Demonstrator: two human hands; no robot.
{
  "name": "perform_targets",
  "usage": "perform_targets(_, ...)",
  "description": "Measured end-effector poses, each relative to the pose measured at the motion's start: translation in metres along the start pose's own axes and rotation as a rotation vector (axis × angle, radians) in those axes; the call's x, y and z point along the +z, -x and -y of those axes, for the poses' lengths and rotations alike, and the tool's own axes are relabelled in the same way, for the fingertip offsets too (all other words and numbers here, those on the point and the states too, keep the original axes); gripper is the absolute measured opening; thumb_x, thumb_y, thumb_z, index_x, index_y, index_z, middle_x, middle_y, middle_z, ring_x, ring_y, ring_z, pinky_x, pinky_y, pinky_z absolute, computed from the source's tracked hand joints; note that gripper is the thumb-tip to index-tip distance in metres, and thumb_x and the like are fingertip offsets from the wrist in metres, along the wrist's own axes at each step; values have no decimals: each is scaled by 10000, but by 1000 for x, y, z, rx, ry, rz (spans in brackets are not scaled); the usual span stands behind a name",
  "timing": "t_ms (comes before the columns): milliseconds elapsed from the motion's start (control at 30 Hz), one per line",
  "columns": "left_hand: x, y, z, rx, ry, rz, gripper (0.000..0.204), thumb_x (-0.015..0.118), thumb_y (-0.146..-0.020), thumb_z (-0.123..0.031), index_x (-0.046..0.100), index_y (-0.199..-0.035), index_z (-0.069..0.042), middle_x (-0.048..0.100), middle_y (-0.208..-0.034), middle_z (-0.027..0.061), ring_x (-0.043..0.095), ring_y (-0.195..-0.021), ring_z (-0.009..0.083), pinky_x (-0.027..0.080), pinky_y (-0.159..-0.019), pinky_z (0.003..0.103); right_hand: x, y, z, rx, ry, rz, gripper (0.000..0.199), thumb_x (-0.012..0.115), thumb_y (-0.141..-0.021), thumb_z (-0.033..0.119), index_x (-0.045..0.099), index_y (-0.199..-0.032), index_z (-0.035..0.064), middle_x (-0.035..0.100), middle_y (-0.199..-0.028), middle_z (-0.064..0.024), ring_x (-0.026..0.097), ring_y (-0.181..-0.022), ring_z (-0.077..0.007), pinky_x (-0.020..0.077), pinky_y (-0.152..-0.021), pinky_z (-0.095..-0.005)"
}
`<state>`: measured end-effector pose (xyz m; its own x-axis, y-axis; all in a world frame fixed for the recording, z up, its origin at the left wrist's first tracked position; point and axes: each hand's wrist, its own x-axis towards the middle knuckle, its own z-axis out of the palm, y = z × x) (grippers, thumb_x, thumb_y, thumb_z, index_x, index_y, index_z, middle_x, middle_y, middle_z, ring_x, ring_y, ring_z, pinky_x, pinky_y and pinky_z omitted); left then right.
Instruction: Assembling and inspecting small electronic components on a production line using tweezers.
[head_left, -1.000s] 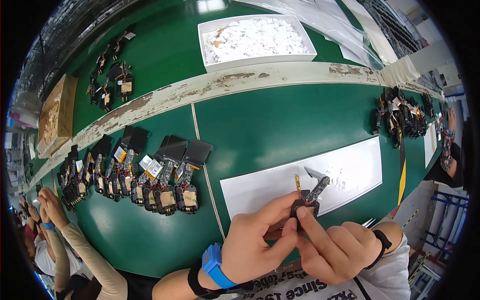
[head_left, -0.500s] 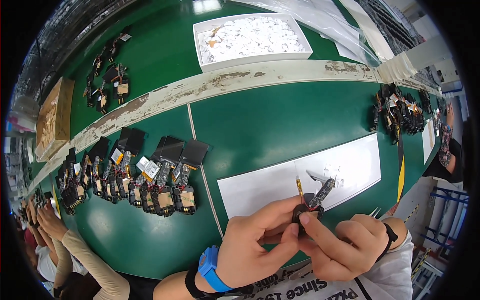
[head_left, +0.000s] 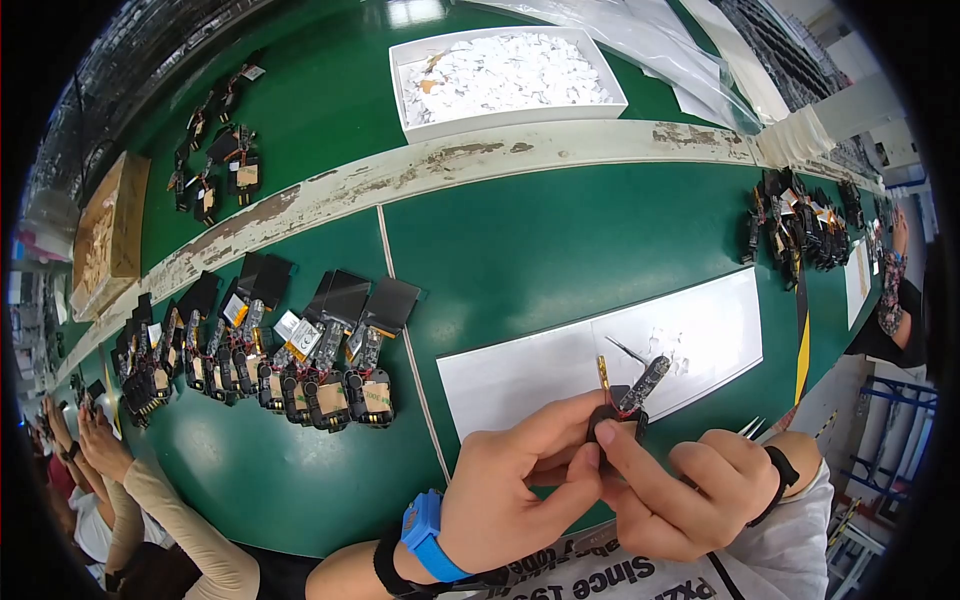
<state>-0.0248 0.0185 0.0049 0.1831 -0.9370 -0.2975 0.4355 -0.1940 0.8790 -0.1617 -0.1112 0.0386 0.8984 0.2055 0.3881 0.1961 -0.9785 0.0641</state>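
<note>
A small black electronic assembly [head_left: 632, 402] with a narrow circuit-board arm and red wires is pinched between my two hands, above the white sheet [head_left: 510, 375]. My left hand [head_left: 530, 465], with a blue band on its wrist, grips its lower left part. The thumb and fingers of my right hand [head_left: 685, 495] press on its lower part, which they mostly hide. A thin gold-coloured strip [head_left: 603, 372] stands up from it, and a slender grey sliver [head_left: 625, 349] shows just beyond. Metal tweezer tips [head_left: 751, 427] poke out behind my right hand.
Several similar black assemblies [head_left: 325, 398] with flat black pieces lie in a row at left; another pile [head_left: 800, 225] sits at far right. Small white scraps [head_left: 672, 352] dot the sheet. Beyond a worn ledge [head_left: 480, 160] stands a white box [head_left: 515, 127] of paper scraps. Other people's arms [head_left: 165, 515] show at left.
The grey sliver beyond the assembly has turned and looks thinner now. The assembly has shifted very slightly; both hands keep nearly the same grip.
</note>
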Motion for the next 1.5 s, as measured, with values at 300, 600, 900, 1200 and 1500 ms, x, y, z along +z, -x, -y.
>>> perform_targets(300, 4, 0, 3, 31, -118, -62, 394, 534, -835, 55, 487, -1222, -4, 660, -1004, 141, 655, -924, 194, 541, -808, 294, 1, -2, -3, -102, 48, 47, 206, 615, -678, 130, 410, -678, 106, 694, -872, -136, 308, -466, -75, 187, -424, -212)
perform_targets(600, 4, 1, 2, 55, -159, -83, 405, 562, -825, 40, 492, -1221, -17, 668, -968, 136, 668, -885, 191, 560, -763, 297, 3, -4, -3, -127, 22, 41, 196, 593, -682, 117, 398, -672, 99, 693, -848, -144, 290, -439, -67, 183, -415, -204)
perform_targets(900, 4, 2, -3, 43, -99, -67, 402, 555, -828, 44, 496, -1221, -20, 667, -960, 120, 660, -893, 173, 554, -780, 291, 5, 2, -8, -39, -90, -103, 225, 681, -651, 92, 462, -704, 93, 688, -892, -155, 329, -439, -71, 221, -395, -197)
perform_targets(1200, 4, 3, -9, -52, 44, -20, 372, 426, -869, 110, 451, -1239, 78, 595, -1116, 144, 577, -1032, 190, 520, -892, 359, -7, -6, -24, 158, -227, -93, 268, 725, -566, 52, 694, -832, 39, 602, -830, -60, 474, -489, -71, 287, -340, -182)
perform_targets(1500, 4, 0, -1, 41, -141, -60, 386, 573, -820, 25, 496, -1198, 7, 671, -934, 142, 678, -851, 196, 568, -764, 286, -8, -24, -26, -86, -97, -1, 316, 664, -509, 72, 699, -811, -14, 612, -852, -96, 336, -465, -62, 200, -350, -187)
